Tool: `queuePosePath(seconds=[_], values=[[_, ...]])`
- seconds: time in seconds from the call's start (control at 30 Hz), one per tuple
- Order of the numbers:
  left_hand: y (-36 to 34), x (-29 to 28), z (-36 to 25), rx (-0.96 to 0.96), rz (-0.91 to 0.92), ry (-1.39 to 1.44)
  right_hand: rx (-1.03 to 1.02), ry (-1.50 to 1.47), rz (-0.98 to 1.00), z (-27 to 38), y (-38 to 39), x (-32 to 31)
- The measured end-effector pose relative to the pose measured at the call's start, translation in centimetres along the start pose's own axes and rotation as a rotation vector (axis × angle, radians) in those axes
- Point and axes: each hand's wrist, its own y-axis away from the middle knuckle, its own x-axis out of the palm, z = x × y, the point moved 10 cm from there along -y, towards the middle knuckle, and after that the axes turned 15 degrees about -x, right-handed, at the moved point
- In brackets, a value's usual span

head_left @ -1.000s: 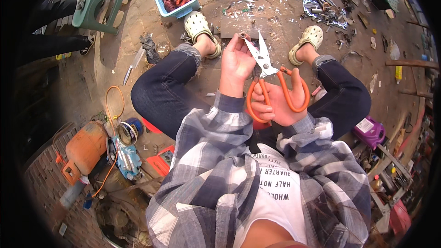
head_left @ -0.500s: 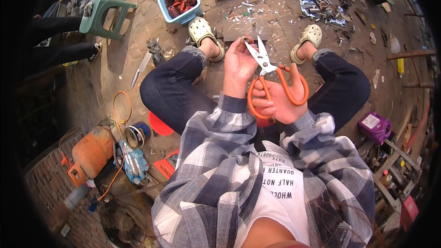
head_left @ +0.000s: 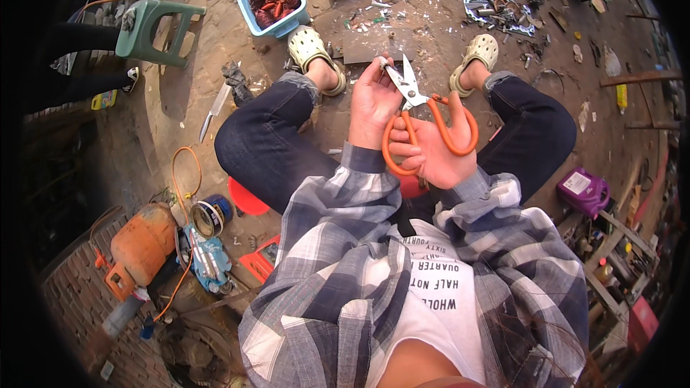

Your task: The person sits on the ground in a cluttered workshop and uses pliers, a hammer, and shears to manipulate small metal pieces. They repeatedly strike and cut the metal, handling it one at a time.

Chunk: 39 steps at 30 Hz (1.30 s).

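Observation:
My right hand is wrapped round the orange loop handles of a pair of scissors, held in front of my lap. The metal blades stand apart in a V and point away from me. My left hand is palm up, its thumb and fingers pinching a small whitish piece beside the tip of the left blade. What this piece is cannot be made out. Beyond my hands, a flat dark plate lies on the ground between my feet.
A light-blue tub of reddish-brown pieces stands beyond my left foot. A knife lies left of my knee. Farther left are a green stool, a person's legs and an orange gas cylinder. Metal parts lie far right, a purple jug nearer.
The left fingertips and the small piece have turned slightly, so the piece now looks whitish instead of ring-like and brownish. The scissors remain spread. The whole view has shifted a little.

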Motion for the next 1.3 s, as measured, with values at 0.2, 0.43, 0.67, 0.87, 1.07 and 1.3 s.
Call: queuePosePath(seconds=[0.2, 0.43, 0.67, 0.87, 1.07, 1.3], values=[[0.0, -1.3, -1.5, 0.044, -0.033, 0.083, 0.036, 0.033, -0.032, -0.6, 0.6, -0.5], [0.3, -1.0, -1.5, 0.046, -0.044, 0.051, 0.044, -0.003, 0.008, -0.6, 0.7, -0.3], [0.4, -1.0, -1.2, 0.062, -0.068, 0.025, 0.037, 0.013, -0.014, -0.7, 0.6, -0.3], [0.3, -1.0, -1.7, 0.091, -0.043, -0.040, 0.047, 0.003, -0.042, -0.8, 0.5, -0.3], [0.3, -1.3, -2.2, 0.144, -0.068, -0.087, 0.050, 0.012, -0.045, -0.6, 0.6, -0.6], [-0.6, -3.3, -1.7, 0.059, -0.166, 0.014, 0.054, 0.135, -0.045, -0.8, 0.3, -2.3]])
